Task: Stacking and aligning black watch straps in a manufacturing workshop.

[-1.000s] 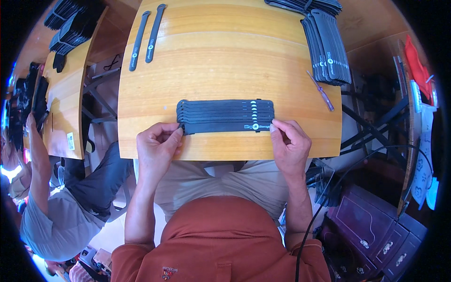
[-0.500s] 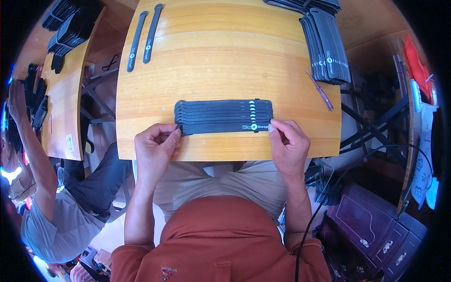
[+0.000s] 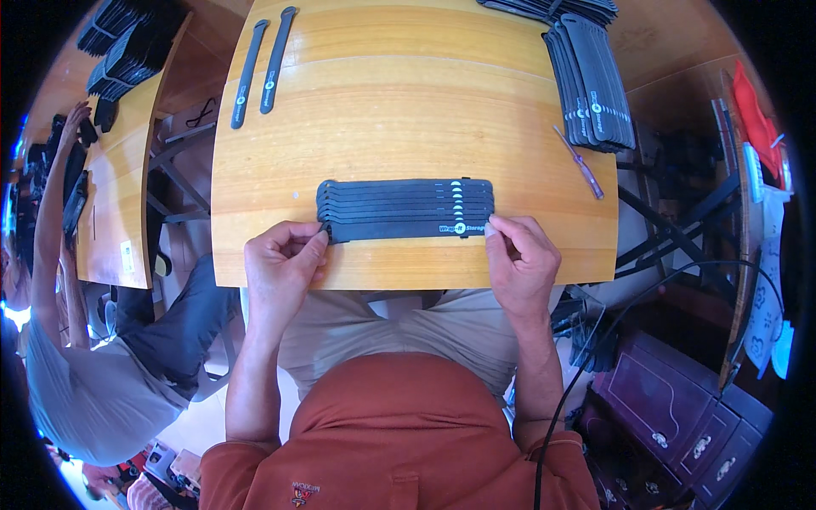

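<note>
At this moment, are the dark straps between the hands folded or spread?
Spread: the dark straps lie flat, overlapping in steps, long edges visible. The left hand and right hand pinch the nearest strap at its ends.

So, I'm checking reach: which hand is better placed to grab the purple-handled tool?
Probably the right hand: the tool lies nearer it, on that side, though it holds the front strap stack.

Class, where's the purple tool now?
In the head view, the purple tool lies on the table, near its right edge, by the lower end of a strap stack.
</note>
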{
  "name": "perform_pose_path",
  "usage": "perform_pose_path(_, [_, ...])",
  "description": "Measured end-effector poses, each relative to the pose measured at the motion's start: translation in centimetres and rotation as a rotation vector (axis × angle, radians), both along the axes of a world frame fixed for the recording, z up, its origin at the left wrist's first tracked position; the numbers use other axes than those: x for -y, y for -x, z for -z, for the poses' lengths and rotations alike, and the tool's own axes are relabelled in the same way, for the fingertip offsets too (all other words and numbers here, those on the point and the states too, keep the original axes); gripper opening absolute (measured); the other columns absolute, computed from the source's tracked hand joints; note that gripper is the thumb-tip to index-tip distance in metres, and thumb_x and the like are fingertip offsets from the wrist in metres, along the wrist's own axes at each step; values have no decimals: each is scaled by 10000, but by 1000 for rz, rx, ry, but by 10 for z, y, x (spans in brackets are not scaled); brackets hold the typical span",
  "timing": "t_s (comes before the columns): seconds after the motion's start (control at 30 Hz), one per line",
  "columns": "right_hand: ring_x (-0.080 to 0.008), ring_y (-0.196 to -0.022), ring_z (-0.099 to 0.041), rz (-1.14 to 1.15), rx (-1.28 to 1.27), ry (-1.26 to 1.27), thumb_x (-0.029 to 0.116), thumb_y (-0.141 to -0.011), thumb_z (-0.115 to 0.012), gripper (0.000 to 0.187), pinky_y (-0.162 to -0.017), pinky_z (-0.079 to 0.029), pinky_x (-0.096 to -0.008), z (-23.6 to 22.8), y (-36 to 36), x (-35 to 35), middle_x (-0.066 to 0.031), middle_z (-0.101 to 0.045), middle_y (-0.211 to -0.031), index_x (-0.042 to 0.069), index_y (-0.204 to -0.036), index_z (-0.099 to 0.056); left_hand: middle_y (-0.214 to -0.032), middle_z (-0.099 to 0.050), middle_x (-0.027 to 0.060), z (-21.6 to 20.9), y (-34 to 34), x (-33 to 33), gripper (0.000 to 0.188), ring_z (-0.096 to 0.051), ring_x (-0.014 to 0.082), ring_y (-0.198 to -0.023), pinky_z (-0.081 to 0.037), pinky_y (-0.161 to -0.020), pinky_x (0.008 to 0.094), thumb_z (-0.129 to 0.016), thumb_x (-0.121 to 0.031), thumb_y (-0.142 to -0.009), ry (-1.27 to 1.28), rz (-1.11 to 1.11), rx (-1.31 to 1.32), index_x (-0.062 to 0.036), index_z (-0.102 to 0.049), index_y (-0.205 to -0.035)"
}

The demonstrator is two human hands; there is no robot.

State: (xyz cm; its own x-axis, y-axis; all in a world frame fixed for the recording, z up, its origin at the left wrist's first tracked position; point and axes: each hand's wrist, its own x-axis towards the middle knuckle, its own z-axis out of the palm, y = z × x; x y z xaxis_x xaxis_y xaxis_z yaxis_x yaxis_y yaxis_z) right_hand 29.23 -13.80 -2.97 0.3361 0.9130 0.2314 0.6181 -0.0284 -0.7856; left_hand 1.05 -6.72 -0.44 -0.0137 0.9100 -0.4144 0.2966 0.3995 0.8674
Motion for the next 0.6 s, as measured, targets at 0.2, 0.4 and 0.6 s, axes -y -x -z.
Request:
perform_pose_path(0.2, [-290,-787,-725,-2,34,-3,-22,-879,-723,99,-705,-572,-367,0,1,-1,-151,-717,-882,-12,-974,-746,-741,-701,34,2,2,0,107,-627,56,-638,-516,-570,208,-738,-49,-965,-12,7,-6,48,-748,-1009])
perform_pose_path(0.4, [-281,-778,-720,2,20,17,-19,-877,-726,92,-700,-568,-362,-2,0,-2,-153,-714,-883,-15,-967,-743,-758,-706,35,4,1,1,108,-635,55,-647,-526,-568,213,-740,-50,-964,-14,-16,21,45,-747,-1014])
perform_pose_path(0.6, [-243,-734,-709,-7,19,55,2,-891,-736,96,-664,-550,-329,-5,0,-3,-142,-714,-881,-20,-983,-752,-748,-702,33,4,0,2,104,-624,50,-631,-519,-562,207,-737,-46,-967,-15,-10,21,55,-737,-995])
